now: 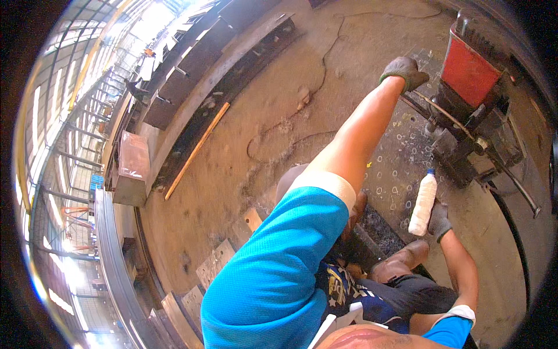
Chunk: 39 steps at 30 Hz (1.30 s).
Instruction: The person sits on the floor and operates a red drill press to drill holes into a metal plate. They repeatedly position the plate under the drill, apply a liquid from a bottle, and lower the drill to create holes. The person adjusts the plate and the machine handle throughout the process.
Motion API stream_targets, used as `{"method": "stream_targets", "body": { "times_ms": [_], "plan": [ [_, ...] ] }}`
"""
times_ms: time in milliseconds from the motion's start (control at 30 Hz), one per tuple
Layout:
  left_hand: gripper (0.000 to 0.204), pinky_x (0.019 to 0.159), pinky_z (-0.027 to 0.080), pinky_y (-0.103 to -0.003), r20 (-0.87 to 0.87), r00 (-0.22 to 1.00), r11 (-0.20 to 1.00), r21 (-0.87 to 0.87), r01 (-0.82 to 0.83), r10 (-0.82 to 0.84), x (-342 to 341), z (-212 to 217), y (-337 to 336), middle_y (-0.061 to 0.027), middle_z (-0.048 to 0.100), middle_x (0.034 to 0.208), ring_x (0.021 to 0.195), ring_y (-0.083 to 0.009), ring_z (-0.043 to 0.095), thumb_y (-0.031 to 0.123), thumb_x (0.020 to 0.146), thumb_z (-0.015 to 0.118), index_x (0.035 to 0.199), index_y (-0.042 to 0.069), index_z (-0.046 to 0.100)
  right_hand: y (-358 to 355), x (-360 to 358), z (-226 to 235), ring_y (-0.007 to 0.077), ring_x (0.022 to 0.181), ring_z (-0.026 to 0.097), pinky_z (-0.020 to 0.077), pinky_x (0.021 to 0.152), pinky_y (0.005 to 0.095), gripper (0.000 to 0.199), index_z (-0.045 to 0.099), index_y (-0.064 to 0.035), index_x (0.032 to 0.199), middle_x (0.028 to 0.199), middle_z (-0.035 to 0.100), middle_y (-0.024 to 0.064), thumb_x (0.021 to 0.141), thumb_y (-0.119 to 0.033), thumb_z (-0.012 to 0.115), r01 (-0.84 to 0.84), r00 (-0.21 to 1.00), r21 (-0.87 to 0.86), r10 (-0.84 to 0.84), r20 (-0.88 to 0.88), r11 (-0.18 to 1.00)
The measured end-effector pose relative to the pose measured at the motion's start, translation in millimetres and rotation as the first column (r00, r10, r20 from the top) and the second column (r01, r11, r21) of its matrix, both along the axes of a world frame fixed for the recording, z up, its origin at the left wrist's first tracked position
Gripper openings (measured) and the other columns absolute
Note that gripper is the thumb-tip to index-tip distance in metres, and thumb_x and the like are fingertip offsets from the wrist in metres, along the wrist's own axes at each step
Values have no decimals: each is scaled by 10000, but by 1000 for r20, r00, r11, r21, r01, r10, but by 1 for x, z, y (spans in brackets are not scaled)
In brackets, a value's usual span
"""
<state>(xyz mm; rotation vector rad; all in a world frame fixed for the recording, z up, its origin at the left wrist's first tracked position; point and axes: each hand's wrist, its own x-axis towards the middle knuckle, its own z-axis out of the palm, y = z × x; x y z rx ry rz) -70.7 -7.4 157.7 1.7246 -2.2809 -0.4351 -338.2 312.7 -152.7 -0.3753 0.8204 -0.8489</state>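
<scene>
My left hand (403, 71), in a grey glove, reaches far out ahead. Its fingers are curled at the end of a thin metal feed handle (437, 108) on a drilling machine with a red housing (468, 68); part of the grip is hidden. Nearer to me, my gloved right hand (440, 221) is closed round the lower part of a plastic bottle (424, 200). The bottle has a blue cap and whitish contents, and tilts slightly with its cap toward the machine. Beneath both lies a dark steel plate (395, 168) covered in pale round chalk marks.
Long steel beams (232, 72) run along the far left, with a wooden stick (196, 151) leaning there. A cable (323, 75) winds over the brown floor. Metal pieces (216, 260) lie at lower left, and a black hose (516, 232) curves down at right.
</scene>
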Motion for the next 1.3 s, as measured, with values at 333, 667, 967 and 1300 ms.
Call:
{"method": "stream_targets", "body": {
  "times_ms": [333,667,967,1300],
  "plan": [
    [670,1008,526,-452,107,993,998,38,45,-49,-5,3,-28,-183,740,1208,1154,-360,696,662,855,646,1209,105,762,-6,15,40,271,1061,660,527,978,437,540,564,-109,1374,1245,683,79,1064,-432,261,8,995,128,6,-103,992],
    [600,911,545,-431,15,999,999,24,37,-38,-16,13,-12,-192,776,991,999,-334,744,571,855,676,1169,68,764,0,19,22,293,1025,665,525,938,437,593,589,-49,1334,1195,705,134,1069,-452,244,70,967,256,-2,-256,964],
    [597,854,551,-422,-4,997,997,21,71,-71,-19,11,-11,-179,772,896,889,-314,755,583,861,670,1136,63,768,2,4,-46,291,916,656,521,858,431,500,634,-60,1198,1058,715,141,1050,-406,305,-225,749,-231,16,-662,947],
    [612,873,547,-427,5,1000,998,59,13,-13,-4,10,-3,-185,772,905,924,-326,753,602,863,654,1143,68,764,-9,27,2,285,1010,662,523,937,414,479,620,-59,1270,1196,714,135,1071,-336,284,-2,965,54,16,-262,999]
  ]
}}
